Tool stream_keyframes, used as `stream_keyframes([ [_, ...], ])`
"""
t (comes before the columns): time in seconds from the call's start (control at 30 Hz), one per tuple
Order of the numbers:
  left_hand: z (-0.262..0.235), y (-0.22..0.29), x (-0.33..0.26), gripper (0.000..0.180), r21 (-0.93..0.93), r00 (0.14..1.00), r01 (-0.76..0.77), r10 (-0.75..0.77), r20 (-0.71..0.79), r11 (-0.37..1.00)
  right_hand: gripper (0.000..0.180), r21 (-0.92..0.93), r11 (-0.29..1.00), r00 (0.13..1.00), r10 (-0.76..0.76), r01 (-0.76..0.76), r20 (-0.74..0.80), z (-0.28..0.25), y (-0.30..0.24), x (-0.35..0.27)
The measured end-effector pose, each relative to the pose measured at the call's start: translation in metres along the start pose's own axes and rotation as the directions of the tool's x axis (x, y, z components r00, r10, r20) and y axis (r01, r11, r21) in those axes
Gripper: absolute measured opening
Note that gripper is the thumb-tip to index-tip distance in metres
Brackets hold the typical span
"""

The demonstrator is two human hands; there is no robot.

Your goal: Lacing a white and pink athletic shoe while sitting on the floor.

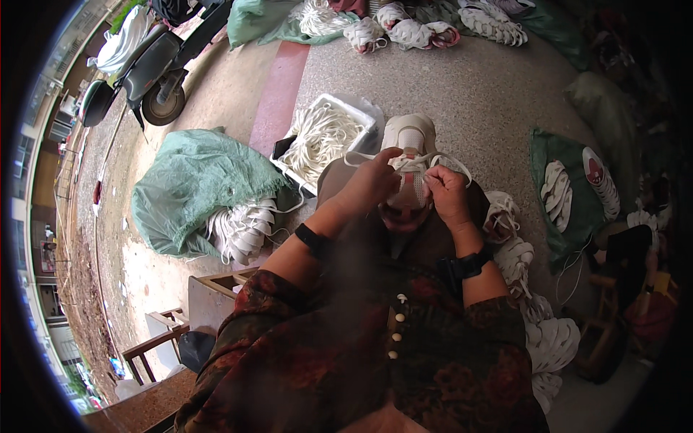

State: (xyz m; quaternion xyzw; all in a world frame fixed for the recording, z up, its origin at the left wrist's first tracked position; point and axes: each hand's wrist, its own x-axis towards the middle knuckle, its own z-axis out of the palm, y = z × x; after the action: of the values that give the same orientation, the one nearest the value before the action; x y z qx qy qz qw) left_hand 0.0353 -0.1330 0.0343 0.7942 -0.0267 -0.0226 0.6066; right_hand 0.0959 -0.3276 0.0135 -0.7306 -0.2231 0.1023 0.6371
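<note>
A beige-and-white sneaker [410, 133] rests between my knees, toe pointing away from me. Its pale shoelace [462, 167] runs across the tongue and loops out to both sides. My left hand [374, 182] is closed at the left row of eyelets, its fingers pinching the lace. On the right side of the opening, my right hand [447, 193] has thumb and fingers pressed together on the lace. The fingertips partly cover the lace, so its exact path through the eyelets is hidden. Both wrists carry dark bands.
A white box [364, 115] of loose white laces stands ahead, left of the sneaker. Left lies a green sack [206, 180] beside bundled white shoe pieces [242, 229]. More shoe pieces [552, 343] line my right side. A wooden stool [206, 292] and a parked scooter [155, 72] are leftward.
</note>
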Motion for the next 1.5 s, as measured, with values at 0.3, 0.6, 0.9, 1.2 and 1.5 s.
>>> stream_keyframes([
  [0.3,0.018,-0.013,0.003,0.011,0.827,0.989,-0.059,0.145,-0.028,0.558,0.011,0.123,0.992,0.999,0.034,-0.035,0.009,0.002,0.009,0.007],
  [0.6,0.030,0.024,0.004,0.019,0.868,0.991,0.106,-0.119,-0.054,0.486,0.014,0.144,0.986,0.996,0.085,-0.084,0.003,0.001,0.005,0.007],
  [0.9,0.016,-0.025,0.009,0.013,0.740,0.993,-0.105,0.111,0.042,0.665,0.011,0.292,0.925,0.969,0.238,-0.245,0.060,-0.003,0.000,0.006],
  [1.2,0.023,-0.049,0.016,0.013,0.744,0.988,-0.111,0.152,0.013,0.659,0.009,0.362,0.894,0.964,0.255,-0.264,0.074,-0.003,0.007,0.005],
  [1.5,0.029,-0.041,0.008,0.014,0.549,0.957,-0.135,0.253,-0.144,0.825,0.008,0.371,0.883,0.957,0.280,-0.289,0.079,-0.004,0.010,0.004],
])
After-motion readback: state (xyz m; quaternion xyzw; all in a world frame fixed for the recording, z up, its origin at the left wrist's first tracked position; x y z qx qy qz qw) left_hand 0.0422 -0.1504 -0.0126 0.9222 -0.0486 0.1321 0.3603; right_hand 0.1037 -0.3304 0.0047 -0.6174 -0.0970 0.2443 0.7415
